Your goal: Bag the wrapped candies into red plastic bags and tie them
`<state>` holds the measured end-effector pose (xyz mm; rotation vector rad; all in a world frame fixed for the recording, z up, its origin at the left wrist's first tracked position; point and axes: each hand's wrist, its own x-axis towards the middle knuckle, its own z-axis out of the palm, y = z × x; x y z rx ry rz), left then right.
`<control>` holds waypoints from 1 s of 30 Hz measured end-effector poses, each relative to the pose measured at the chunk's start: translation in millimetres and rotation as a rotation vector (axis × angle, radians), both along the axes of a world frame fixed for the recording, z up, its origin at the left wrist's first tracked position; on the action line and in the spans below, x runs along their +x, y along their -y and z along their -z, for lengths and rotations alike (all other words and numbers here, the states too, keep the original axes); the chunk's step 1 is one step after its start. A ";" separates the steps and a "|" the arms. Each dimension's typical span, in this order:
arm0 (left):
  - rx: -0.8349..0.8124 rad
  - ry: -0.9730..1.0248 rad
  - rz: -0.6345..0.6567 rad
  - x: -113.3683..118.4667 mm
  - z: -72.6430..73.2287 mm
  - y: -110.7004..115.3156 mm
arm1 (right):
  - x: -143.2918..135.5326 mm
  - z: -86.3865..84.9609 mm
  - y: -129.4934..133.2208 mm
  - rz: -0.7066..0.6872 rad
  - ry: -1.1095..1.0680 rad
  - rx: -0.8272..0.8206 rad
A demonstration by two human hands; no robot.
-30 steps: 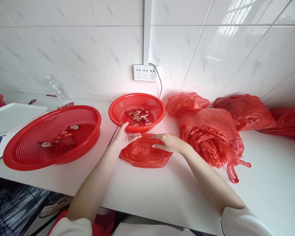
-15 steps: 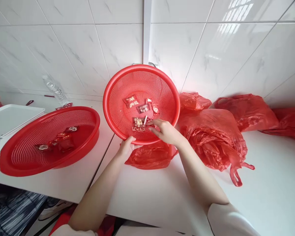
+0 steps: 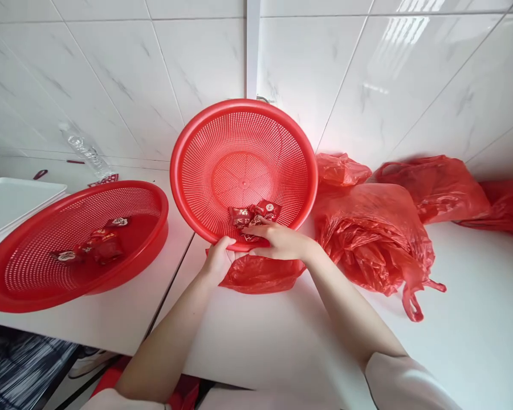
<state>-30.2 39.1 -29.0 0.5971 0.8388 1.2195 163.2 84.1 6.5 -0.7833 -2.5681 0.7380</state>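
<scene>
A red plastic mesh basket [image 3: 243, 131] is tilted toward me above the table. Its near rim is in the grip of my left hand [image 3: 217, 263], thumb over the edge. My right hand [image 3: 282, 240] reaches across that rim from the right, fingers stretched out and apart, touching small red wrapped packets [image 3: 240, 216] bunched at the basket's near side. Some packets are partly hidden under the fingers. Just below the rim, a red plastic bag [image 3: 265, 276] lies on the table; its mouth is largely covered by the basket and my hands.
On the left stands another red mesh basket [image 3: 154, 196] with several packets inside. Beyond it are a white tray [image 3: 21, 199] and a clear plastic bottle [image 3: 85, 149]. Full red bags [image 3: 367, 228] line the right side. A tiled wall [image 3: 205, 57] closes off the back.
The basket has tipped further toward me, and the packets have gathered from its bottom at the near rim. My right hand has moved down with them. My left hand keeps its grip.
</scene>
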 end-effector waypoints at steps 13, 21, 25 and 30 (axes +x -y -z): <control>0.047 -0.082 -0.105 -15.7 1.8 -12.2 | 11.6 -14.7 3.0 -0.002 -0.396 -0.557; 0.047 -0.066 -0.122 -18.5 2.6 -14.4 | 11.7 -19.2 11.9 0.031 -0.298 -0.474; 0.058 -0.086 -0.155 -17.2 1.0 -13.3 | 8.3 -20.2 13.3 0.155 -0.330 -0.229; 0.046 -0.060 -0.105 -10.3 -1.7 -7.3 | 1.9 -1.4 3.9 0.322 -0.151 0.117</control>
